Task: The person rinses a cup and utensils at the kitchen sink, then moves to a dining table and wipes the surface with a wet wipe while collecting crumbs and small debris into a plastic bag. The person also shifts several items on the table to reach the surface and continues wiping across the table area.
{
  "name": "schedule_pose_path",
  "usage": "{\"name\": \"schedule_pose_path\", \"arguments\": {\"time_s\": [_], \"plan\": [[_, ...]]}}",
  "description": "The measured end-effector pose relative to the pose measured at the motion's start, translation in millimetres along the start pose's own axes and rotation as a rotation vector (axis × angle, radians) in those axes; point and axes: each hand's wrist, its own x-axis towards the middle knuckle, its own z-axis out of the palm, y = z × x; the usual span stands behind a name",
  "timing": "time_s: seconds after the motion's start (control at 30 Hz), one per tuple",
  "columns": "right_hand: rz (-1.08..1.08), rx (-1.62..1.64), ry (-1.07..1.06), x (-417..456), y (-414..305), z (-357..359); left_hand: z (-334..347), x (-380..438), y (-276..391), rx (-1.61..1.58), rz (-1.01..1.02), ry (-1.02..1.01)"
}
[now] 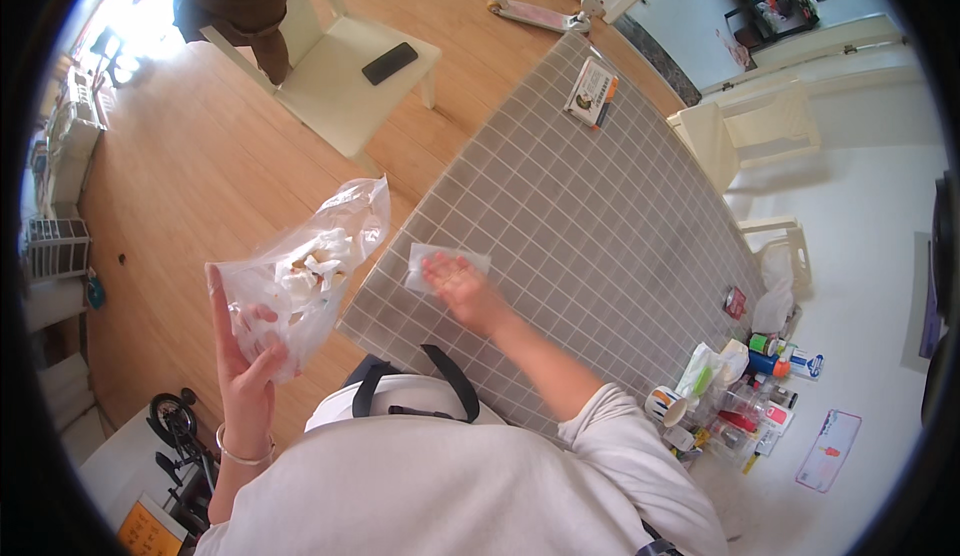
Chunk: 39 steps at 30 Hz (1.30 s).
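Observation:
My left hand (251, 353) holds up a clear plastic bag (352, 218) beside the table's edge, its fingers partly seen through the film. Crumpled white tissues (319, 267) with brownish bits lie inside the bag. Flat on a white tissue or wipe (412, 265), my right hand (461, 286) presses near the left corner of the table, slightly blurred. The table is covered with a grey checked cloth (555, 233) with white lines.
A small printed box (591, 92) lies at the table's far corner. Bottles, a paper cup (666, 406) and packets crowd the right edge. Left of the table, a cream chair (337, 68) bears a black phone (390, 63) and a brown garment (240, 1). A scooter (536, 14) stands beyond.

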Motion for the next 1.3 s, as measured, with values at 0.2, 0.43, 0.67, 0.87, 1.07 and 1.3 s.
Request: {"name": "schedule_pose_path", "arguments": {"time_s": [0.2, 0.43, 0.67, 0.87, 1.07, 1.3], "plan": [[0.308, -0.133, 0.349, 35, 75, -53, -4, 1, -1, 0.024, -0.027, 0.016], [-0.045, 0.061, -0.074, 12, 12, -12, -6, 1, -1, -0.034, -0.034, 0.077], [0.505, -0.315, 0.383, 91, 209, -91, -13, 8, -17, 0.012, 0.025, 0.004], [0.281, -0.079, 0.163, 93, 104, -51, -5, 0, -5, -0.043, -0.058, 0.101], [0.534, -0.316, 0.418, 92, 203, -108, -4, 5, 0, -0.02, -0.034, 0.032], [0.322, -0.311, 0.288, 82, 161, -78, 12, -2, 6, -0.001, -0.068, 0.03]]}}
